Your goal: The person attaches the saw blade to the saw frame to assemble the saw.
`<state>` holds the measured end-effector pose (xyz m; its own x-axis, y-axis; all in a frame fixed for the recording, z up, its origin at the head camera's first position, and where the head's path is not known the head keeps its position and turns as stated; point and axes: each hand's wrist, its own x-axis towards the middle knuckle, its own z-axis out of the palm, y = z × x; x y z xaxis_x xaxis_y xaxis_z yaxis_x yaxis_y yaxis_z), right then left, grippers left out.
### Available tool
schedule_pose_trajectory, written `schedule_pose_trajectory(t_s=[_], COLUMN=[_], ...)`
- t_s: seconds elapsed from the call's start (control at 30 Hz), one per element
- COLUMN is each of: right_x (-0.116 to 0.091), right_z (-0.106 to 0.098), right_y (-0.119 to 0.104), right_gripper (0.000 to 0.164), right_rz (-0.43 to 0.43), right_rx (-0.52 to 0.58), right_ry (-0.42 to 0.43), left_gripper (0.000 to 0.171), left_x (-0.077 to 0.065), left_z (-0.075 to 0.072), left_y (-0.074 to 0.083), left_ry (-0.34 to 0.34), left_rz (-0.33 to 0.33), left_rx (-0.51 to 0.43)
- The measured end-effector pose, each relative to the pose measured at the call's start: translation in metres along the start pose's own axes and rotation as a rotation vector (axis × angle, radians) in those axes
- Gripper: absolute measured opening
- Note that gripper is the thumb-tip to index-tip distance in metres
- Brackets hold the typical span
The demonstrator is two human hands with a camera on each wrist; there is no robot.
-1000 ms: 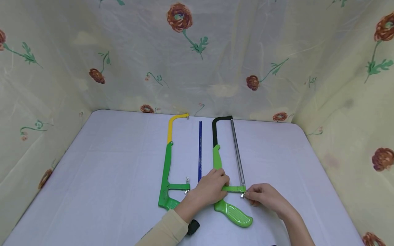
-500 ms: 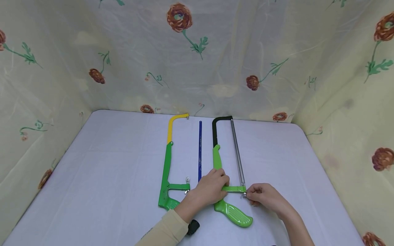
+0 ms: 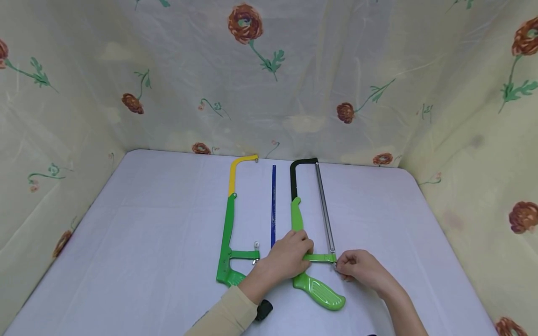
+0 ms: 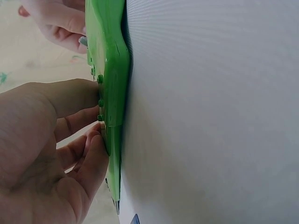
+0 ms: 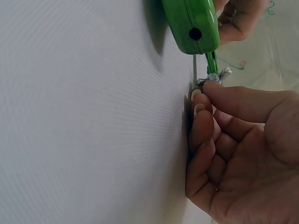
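1. Wing nut (image 5: 226, 74) sits at near end of grey blade (image 3: 324, 205), on R side of lt-green saw (image 3: 296, 217); R hand (image 3: 362, 268) is nearest, touching it.
2. Lt-green saw lies flat on bench (image 3: 147, 256), long axis running away from the person, handle end near.
3. R hand: thumb + fingertips pinch wing nut, other fingers curled.
4. L hand (image 3: 287, 256): over lt-green saw's frame, gripping it btwn thumb & fingers.
5. Blue blade (image 3: 273, 205) & dk-green saw (image 3: 227, 233) lie L of lt-green saw, roughly parallel, apart.
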<state>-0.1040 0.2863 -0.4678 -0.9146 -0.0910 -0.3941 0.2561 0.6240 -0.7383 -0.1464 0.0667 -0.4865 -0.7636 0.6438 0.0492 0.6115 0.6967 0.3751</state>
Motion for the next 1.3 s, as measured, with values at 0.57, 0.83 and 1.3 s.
schedule_pose_trajectory(t_s=[0.57, 0.83, 1.3], right_x=[0.0004, -0.0001, 0.0012], right_z=[0.0004, 0.0001, -0.0010], right_y=[-0.0012, -0.0012, 0.0001], right_gripper=[0.021, 0.029, 0.036], right_rz=[0.004, 0.010, 0.035], right_rx=[-0.067, -0.062, -0.051], right_ry=[-0.043, -0.066, -0.063], left_gripper=[0.015, 0.015, 0.015], left_x=[0.0002, -0.0005, 0.0002], left_z=[0.0015, 0.0007, 0.0018], left_y=[-0.0008, -0.0004, -0.0005], left_ry=[-0.003, -0.007, -0.004], left_rz=[0.001, 0.001, -0.001], left_rx=[0.001, -0.001, 0.002])
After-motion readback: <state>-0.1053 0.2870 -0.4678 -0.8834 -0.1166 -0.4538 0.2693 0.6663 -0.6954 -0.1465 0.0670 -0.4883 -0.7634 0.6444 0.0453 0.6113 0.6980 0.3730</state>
